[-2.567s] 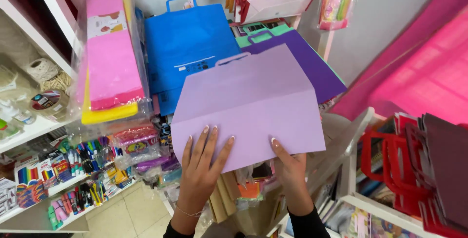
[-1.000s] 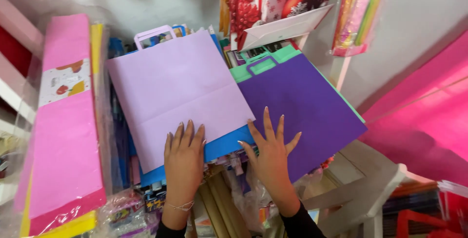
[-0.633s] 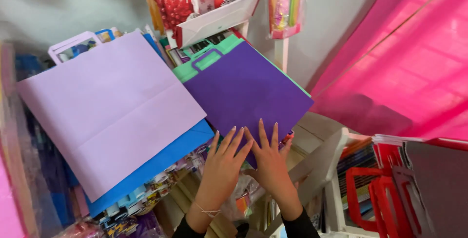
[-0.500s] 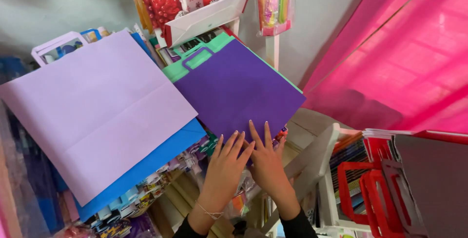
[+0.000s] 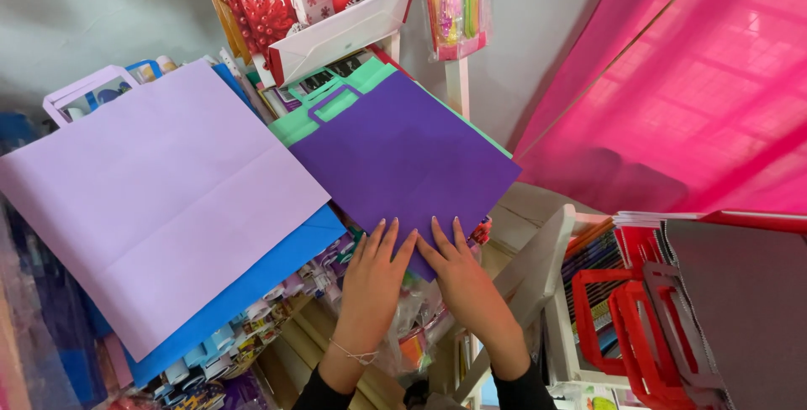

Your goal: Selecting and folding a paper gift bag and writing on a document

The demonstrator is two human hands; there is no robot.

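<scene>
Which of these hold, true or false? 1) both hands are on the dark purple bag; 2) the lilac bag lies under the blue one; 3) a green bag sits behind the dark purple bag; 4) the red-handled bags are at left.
1) True: the left hand and right hand rest with fingers spread on the lower corner of the dark purple bag.
2) False: the lilac bag lies on top of the blue bag, whose edge shows below it.
3) True: the green bag shows behind the purple one's top edge.
4) False: the red-handled bags stand at lower right.
</scene>
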